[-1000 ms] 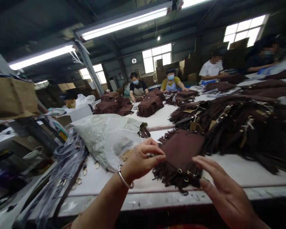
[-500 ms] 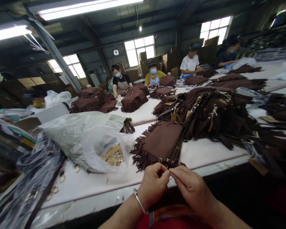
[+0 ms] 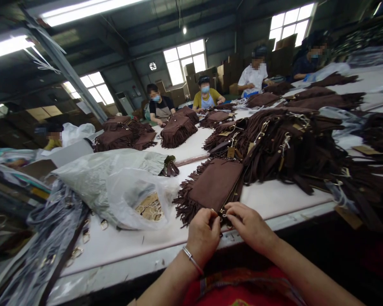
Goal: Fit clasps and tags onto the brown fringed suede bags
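A brown fringed bag (image 3: 212,182) lies on the white table near its front edge, fringe to the left and gold-coloured hardware at its near end. My left hand (image 3: 204,233), with a bracelet on the wrist, is closed at that hardware; what its fingers hold is hidden. Close beside it on the right, my right hand (image 3: 247,221) pinches a thin white string (image 3: 224,215) near the metal rings. An open plastic bag (image 3: 124,187) to the left contains brown tags with white strings (image 3: 150,207).
A large pile of brown fringed bags (image 3: 287,144) stands at the right. Grey wrapped straps with metal clasps (image 3: 57,229) hang over the left side. More fringed bags (image 3: 178,125) lie farther back, where several people work across the table (image 3: 274,199).
Both hands have moved slightly up, to the hardware of the near bag, and a little apart. White string now shows at the right fingertips. The view has shifted slightly.
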Tool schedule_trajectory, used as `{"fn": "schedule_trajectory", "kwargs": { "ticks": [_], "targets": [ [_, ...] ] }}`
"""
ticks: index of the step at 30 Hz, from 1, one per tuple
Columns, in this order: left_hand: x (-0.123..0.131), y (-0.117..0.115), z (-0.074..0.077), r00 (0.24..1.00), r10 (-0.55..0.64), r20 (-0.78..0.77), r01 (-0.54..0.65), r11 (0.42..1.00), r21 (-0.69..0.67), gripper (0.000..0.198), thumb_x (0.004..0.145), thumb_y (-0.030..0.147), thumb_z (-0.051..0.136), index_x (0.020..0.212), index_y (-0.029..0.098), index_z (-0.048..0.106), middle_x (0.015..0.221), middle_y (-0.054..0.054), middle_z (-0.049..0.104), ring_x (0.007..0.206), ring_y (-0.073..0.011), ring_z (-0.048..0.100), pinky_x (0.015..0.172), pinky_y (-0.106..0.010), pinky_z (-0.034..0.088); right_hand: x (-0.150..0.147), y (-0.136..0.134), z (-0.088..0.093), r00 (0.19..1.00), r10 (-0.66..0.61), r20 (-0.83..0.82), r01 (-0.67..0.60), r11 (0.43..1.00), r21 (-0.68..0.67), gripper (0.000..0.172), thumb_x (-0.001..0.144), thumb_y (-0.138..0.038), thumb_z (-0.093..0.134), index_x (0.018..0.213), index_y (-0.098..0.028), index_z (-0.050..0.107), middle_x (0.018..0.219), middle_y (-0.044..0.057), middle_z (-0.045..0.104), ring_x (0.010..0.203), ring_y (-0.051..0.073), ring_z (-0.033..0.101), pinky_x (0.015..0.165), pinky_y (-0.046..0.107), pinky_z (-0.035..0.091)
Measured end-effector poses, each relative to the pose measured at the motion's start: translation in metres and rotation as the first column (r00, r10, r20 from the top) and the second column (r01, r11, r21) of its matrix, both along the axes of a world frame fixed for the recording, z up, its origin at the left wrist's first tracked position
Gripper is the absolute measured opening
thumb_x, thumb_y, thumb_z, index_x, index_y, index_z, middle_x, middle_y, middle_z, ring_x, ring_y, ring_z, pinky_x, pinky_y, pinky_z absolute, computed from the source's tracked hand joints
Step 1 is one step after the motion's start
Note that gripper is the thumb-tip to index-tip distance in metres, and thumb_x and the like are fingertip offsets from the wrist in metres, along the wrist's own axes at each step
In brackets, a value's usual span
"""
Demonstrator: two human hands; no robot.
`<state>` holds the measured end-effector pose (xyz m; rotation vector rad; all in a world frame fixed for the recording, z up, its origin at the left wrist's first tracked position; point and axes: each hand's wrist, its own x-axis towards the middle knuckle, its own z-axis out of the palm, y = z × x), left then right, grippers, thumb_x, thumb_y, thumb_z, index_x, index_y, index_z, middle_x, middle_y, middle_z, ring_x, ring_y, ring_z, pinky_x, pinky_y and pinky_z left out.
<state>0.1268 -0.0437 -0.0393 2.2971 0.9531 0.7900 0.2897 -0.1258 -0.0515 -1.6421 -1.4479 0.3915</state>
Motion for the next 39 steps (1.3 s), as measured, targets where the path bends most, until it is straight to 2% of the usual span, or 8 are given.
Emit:
{"fn": "schedule_trajectory", "kwargs": {
  "ticks": [6,12,17,22,26,30,34,39],
  "targets": [
    [-0.010,0.016,-0.006,0.997,0.033,-0.070,-0.029,0.998,0.064,0.027,0.082,0.018,0.064,0.108,0.019,0.062,0.098,-0.007,0.059,0.086,-0.0200,0.058,0.080,-0.035,0.050,-0.013,-0.002,-0.010,0.999,-0.033,-0.037,0.034,0.999,0.013,0.021,0.094,-0.023,0.047,0.084,-0.020,0.065,0.104,0.007,0.064,0.100,0.020,0.060,0.092,0.036,0.049],
    [-0.002,0.021,-0.013,0.994,0.002,-0.113,0.005,0.998,0.062,0.021,0.078,0.013,0.065,0.098,0.020,0.062,0.097,-0.005,0.056,0.092,-0.0204,0.057,0.085,-0.034,0.048,-0.014,-0.004,-0.007,0.994,-0.077,-0.075,0.078,0.997,0.013,0.021,0.096,-0.030,0.048,0.085,-0.021,0.063,0.091,0.005,0.062,0.089,0.019,0.060,0.084,0.034,0.048],
    [-0.002,0.033,-0.013,0.992,-0.085,-0.090,0.083,0.996,-0.021,0.015,0.074,0.005,0.065,0.081,0.018,0.061,0.087,-0.002,0.058,0.083,-0.0168,0.056,0.076,-0.029,0.047,-0.016,-0.004,-0.007,0.992,-0.082,-0.095,0.084,0.996,0.012,0.022,0.096,-0.031,0.050,0.083,-0.021,0.063,0.092,0.005,0.063,0.090,0.019,0.060,0.083,0.032,0.048],
    [-0.010,0.042,-0.015,0.987,-0.159,-0.033,0.159,0.987,0.018,0.011,0.080,0.007,0.063,0.079,0.018,0.065,0.082,-0.003,0.064,0.079,-0.0164,0.058,0.076,-0.028,0.047,-0.019,0.002,-0.004,0.989,-0.075,0.131,0.072,0.997,0.024,0.023,0.098,-0.027,0.046,0.092,-0.021,0.067,0.088,0.005,0.063,0.085,0.018,0.060,0.079,0.030,0.047],
    [-0.014,0.039,-0.021,0.993,-0.113,0.014,0.114,0.994,-0.008,0.015,0.080,0.006,0.063,0.084,0.019,0.069,0.084,-0.003,0.068,0.081,-0.0168,0.062,0.080,-0.029,0.049,-0.016,0.017,0.007,0.882,0.002,0.471,0.008,1.000,-0.020,0.028,0.099,-0.021,0.041,0.090,-0.021,0.067,0.087,0.005,0.060,0.081,0.016,0.057,0.073,0.027,0.041],
    [-0.014,0.033,-0.023,0.999,0.032,0.038,-0.027,0.991,-0.130,0.015,0.079,0.009,0.065,0.089,0.018,0.070,0.087,-0.003,0.071,0.082,-0.0171,0.064,0.080,-0.029,0.049,-0.013,0.036,0.020,0.710,0.139,0.690,-0.065,0.989,-0.133,0.017,0.093,-0.017,0.050,0.086,-0.021,0.065,0.089,0.005,0.059,0.081,0.016,0.053,0.067,0.027,0.035],
    [-0.014,0.029,-0.018,0.995,0.093,-0.030,-0.097,0.957,-0.272,0.010,0.082,0.020,0.063,0.085,0.017,0.073,0.079,-0.003,0.073,0.073,-0.0173,0.065,0.071,-0.029,0.049,-0.013,0.048,0.027,0.624,0.261,0.736,-0.165,0.965,-0.202,0.010,0.087,-0.015,0.057,0.085,-0.020,0.066,0.090,0.006,0.060,0.083,0.018,0.051,0.066,0.028,0.035],
    [-0.015,0.028,-0.012,0.998,0.055,-0.002,-0.051,0.908,-0.415,0.019,0.083,0.019,0.059,0.087,0.018,0.078,0.084,-0.004,0.076,0.077,-0.0185,0.068,0.075,-0.030,0.051,-0.014,0.053,0.031,0.586,0.337,0.737,-0.222,0.941,-0.254,0.007,0.084,-0.020,0.063,0.088,-0.020,0.068,0.091,0.008,0.061,0.083,0.020,0.052,0.063,0.029,0.034]
  ]
}}
